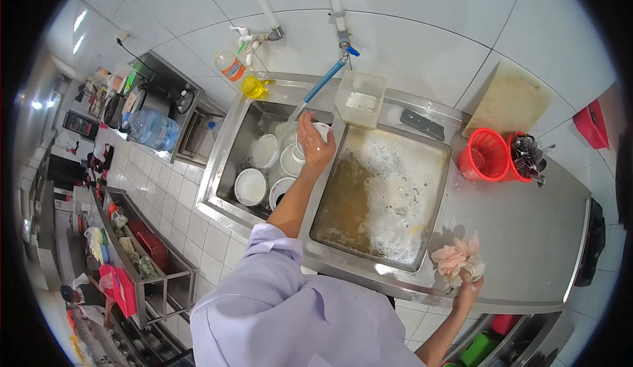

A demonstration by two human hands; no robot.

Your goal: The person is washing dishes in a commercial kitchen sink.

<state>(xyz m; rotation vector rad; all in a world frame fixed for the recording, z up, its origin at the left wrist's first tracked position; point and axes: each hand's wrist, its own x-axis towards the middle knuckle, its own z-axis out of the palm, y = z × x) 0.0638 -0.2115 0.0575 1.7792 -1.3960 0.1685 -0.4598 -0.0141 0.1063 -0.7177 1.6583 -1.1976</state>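
My left hand [315, 143] is over the right side of the left sink basin, fingers extended above a white bowl [324, 131] it partly covers; whether it touches the bowl is unclear. Several more white bowls [250, 187] lie in that basin. Water runs from a blue hose [324, 81] on the wall tap into it. My right hand [467, 288] grips a crumpled pink and whitish cloth or mesh [457, 261] above the steel counter, right of the right basin. Foamy, brownish water [390, 189] fills the right basin.
Behind the basins stand a bottle of yellow liquid [242, 76], a translucent plastic container [361, 99] and a dark block [422, 124]. Right are red baskets [482, 154], one holding cutlery [529, 154], and a cutting board [509, 97]. A person [84, 293] is at the far left.
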